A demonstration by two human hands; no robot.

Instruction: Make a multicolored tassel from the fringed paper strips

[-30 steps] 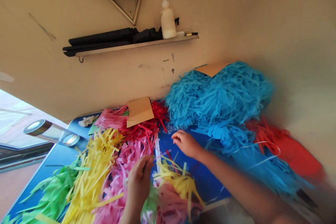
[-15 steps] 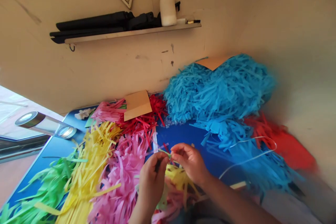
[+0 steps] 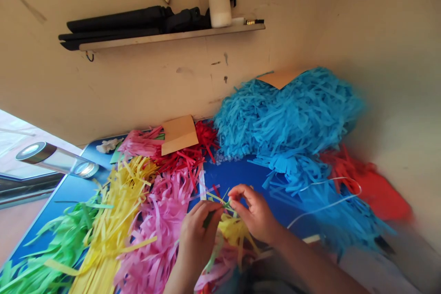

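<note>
My left hand (image 3: 199, 229) is closed, its thumb and fingers pressed together on a thin green paper strip (image 3: 226, 204). Close beside it, my right hand (image 3: 255, 216) pinches the other end of this strip between thumb and forefinger. Thin yellowish strip ends stick out above the fingers. Just below the hands hangs a bunch of yellow paper fringe (image 3: 233, 228), with pink fringe (image 3: 229, 259) under it. What ties or joins these strips is hidden by the fingers.
Green (image 3: 62, 243), yellow (image 3: 113, 225) and pink paper fringes (image 3: 161, 225) lie on the blue table (image 3: 225, 177) at left. A big blue fringe heap (image 3: 292, 115) fills the back right. A white cord (image 3: 324, 209) loops at right; a glass bottle (image 3: 58, 161) lies far left.
The right thumb and forefinger have shifted slightly at the strip, and more of the green strip shows between my hands. The view has tilted a little.
</note>
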